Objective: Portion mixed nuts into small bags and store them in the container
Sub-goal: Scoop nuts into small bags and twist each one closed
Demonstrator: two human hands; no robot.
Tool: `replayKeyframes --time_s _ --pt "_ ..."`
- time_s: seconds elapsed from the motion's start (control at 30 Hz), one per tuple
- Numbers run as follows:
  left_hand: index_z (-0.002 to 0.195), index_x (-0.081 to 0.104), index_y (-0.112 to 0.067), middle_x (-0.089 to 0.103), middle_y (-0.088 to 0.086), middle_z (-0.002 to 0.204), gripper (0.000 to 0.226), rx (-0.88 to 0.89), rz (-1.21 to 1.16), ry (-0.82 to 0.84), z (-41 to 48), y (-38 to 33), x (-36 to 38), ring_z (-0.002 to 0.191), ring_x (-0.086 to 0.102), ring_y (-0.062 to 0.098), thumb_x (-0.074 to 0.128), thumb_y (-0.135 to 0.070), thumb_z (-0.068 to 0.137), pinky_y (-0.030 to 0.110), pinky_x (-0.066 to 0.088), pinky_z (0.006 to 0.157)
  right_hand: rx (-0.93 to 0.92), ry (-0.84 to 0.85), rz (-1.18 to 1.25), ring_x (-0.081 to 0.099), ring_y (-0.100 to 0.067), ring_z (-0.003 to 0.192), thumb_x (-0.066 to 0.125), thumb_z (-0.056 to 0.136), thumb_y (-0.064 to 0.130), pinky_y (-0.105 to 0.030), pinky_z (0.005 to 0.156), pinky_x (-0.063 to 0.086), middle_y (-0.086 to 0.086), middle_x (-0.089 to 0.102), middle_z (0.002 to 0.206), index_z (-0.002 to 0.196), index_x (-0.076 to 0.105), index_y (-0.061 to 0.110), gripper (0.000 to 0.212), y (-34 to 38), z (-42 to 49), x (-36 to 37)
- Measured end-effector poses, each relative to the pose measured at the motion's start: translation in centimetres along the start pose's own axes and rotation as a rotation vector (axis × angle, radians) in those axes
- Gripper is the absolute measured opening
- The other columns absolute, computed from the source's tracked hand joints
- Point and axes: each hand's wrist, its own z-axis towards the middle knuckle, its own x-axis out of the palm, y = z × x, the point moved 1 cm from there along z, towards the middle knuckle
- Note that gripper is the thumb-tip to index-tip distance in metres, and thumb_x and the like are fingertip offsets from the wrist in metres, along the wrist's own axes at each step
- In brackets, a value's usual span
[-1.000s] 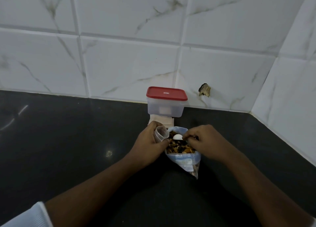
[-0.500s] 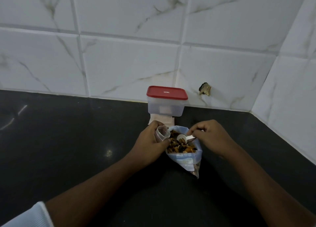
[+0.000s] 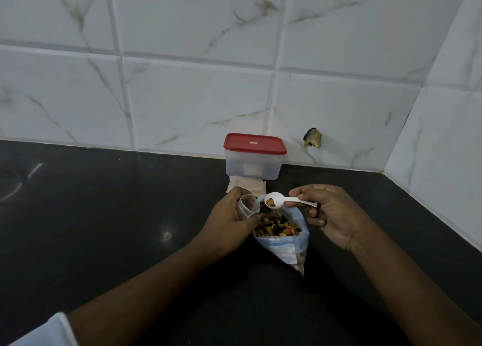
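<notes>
A large clear bag of mixed nuts [image 3: 280, 237] lies open on the black counter [image 3: 104, 228]. My left hand [image 3: 229, 224] grips a small clear bag [image 3: 247, 206] by its mouth, right at the big bag's left edge. My right hand [image 3: 327, 211] pinches the handle of a white plastic spoon [image 3: 280, 201], whose bowl carries a few nuts and hovers just above the big bag, beside the small bag's opening. A clear container with a red lid [image 3: 254, 157] stands shut at the back by the wall.
A stack of pale small bags [image 3: 246, 186] lies under the container's front edge, behind my left hand. White marble tiles [image 3: 182, 84] form the back wall and the right-hand wall, which meet in a corner at the right. A chipped hole [image 3: 312, 141] marks the wall.
My right hand has lifted the spoon out of the nut bag with a few nuts in it and drawn back to the right. My left hand still holds the small bag in place.
</notes>
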Motion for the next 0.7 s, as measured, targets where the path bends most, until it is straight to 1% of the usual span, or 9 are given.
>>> replayKeyframes --time_s 0.1,0.17,0.2,0.27,0.33,0.43,0.53,0.6,0.7 --pt "0.119 0.057 -0.035 0.066 -0.015 0.115 0.033 0.002 -0.022 0.007 0.0 0.1 0.0 0.105 0.062 -0.006 0.073 -0.020 0.094 0.016 0.051 0.080 -0.087 0.051 -0.029 0.042 -0.011 0.052 0.054 0.098 -0.002 -0.020 0.042 0.030 -0.018 0.067 0.078 0.098 0.078 0.002 0.025 0.3 -0.8 1.0" --pt "0.118 0.058 -0.034 0.068 -0.014 0.114 0.033 0.021 -0.048 0.001 0.0 0.2 0.1 0.104 0.064 -0.005 0.073 -0.018 0.093 0.018 0.054 0.081 -0.201 0.099 -0.213 0.052 -0.010 0.056 0.057 0.099 0.001 -0.020 0.048 0.039 -0.008 0.066 0.074 0.098 0.081 0.012 0.026 0.6 -1.5 1.8" --pt "0.115 0.059 -0.033 0.069 -0.012 0.110 0.032 0.032 -0.056 -0.008 0.0 0.2 0.1 0.101 0.065 -0.002 0.073 -0.016 0.093 0.020 0.055 0.081 -0.269 0.142 -0.363 0.060 -0.005 0.063 0.060 0.099 0.002 -0.018 0.055 0.047 0.000 0.072 0.079 0.100 0.081 0.018 0.026 0.7 -1.9 2.3" --pt "0.109 0.060 -0.030 0.068 -0.009 0.103 0.028 0.049 -0.049 -0.036 0.0 0.4 0.2 0.094 0.066 0.002 0.075 -0.014 0.091 0.023 0.057 0.078 -0.383 0.246 -0.621 0.071 0.001 0.091 0.064 0.098 0.003 -0.019 0.078 0.057 0.015 0.077 0.100 0.107 0.081 0.024 0.029 0.5 -2.3 3.2" --pt "0.106 0.060 -0.029 0.067 -0.008 0.101 0.027 0.062 -0.050 -0.053 0.1 0.5 0.3 0.091 0.066 0.004 0.076 -0.014 0.090 0.021 0.056 0.074 -0.449 0.261 -0.693 0.071 -0.002 0.106 0.066 0.097 0.002 -0.023 0.090 0.057 0.017 0.076 0.110 0.112 0.080 0.026 0.031 0.3 -2.4 3.5" --pt "0.112 0.058 -0.033 0.067 -0.011 0.109 0.032 0.050 -0.060 -0.025 0.0 0.4 0.2 0.099 0.065 -0.002 0.075 -0.014 0.092 0.017 0.054 0.078 -0.516 0.133 -0.645 0.071 -0.004 0.101 0.066 0.095 0.002 -0.018 0.084 0.056 0.017 0.077 0.103 0.108 0.080 0.026 0.030 1.1 -2.3 2.8" --pt "0.113 0.058 -0.034 0.067 -0.013 0.110 0.029 0.033 -0.024 -0.017 0.0 0.2 0.0 0.099 0.063 -0.007 0.073 -0.019 0.093 0.016 0.055 0.079 -0.573 -0.002 -0.766 0.070 0.002 0.088 0.064 0.094 0.003 -0.012 0.073 0.053 0.021 0.075 0.091 0.100 0.081 0.026 0.029 1.5 -1.8 1.3" --pt "0.113 0.058 -0.034 0.066 -0.013 0.110 0.028 0.029 -0.006 -0.019 0.1 0.1 0.0 0.099 0.062 -0.008 0.074 -0.021 0.093 0.015 0.055 0.078 -0.522 0.003 -0.936 0.067 0.004 0.080 0.063 0.095 0.007 -0.010 0.066 0.049 0.019 0.073 0.087 0.099 0.080 0.026 0.026 1.2 -1.2 0.5" --pt "0.116 0.057 -0.034 0.065 -0.014 0.113 0.030 0.015 0.016 -0.008 0.1 0.2 0.0 0.102 0.062 -0.005 0.074 -0.022 0.094 0.020 0.056 0.082 -0.438 0.073 -1.096 0.068 0.000 0.077 0.061 0.096 0.012 -0.020 0.068 0.056 0.014 0.074 0.092 0.105 0.079 0.027 0.025 0.4 -0.7 0.3"
